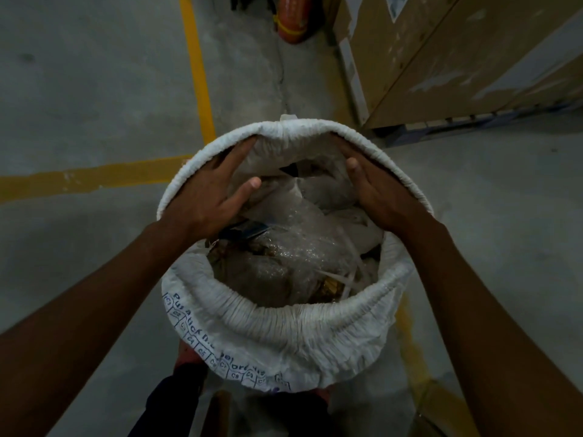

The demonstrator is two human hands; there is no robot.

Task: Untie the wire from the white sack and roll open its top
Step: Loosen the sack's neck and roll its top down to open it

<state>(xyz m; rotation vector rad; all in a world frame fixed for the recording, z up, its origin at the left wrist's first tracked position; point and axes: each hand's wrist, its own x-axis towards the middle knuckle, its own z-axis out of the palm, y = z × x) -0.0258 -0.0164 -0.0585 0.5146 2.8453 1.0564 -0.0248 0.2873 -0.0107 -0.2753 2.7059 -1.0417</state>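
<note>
The white sack [303, 335] stands on the floor below me with its mouth wide open and its top rolled down into a thick wrinkled rim. Blue printed lettering runs along its near left side. My left hand [208, 197] reaches into the mouth at the far left, fingers tucked under the rolled rim, thumb free over the contents. My right hand [378, 193] does the same at the far right, fingers hooked under the rim. Inside lie clear plastic and bubble-wrap packets [284, 257]. No wire is visible.
Yellow floor lines [197, 67] cross the grey concrete to the left and run beside the sack on the right. Large cardboard boxes [457, 58] on a pallet stand at the back right. An orange object [291, 23] lies at the top centre. My feet show below the sack.
</note>
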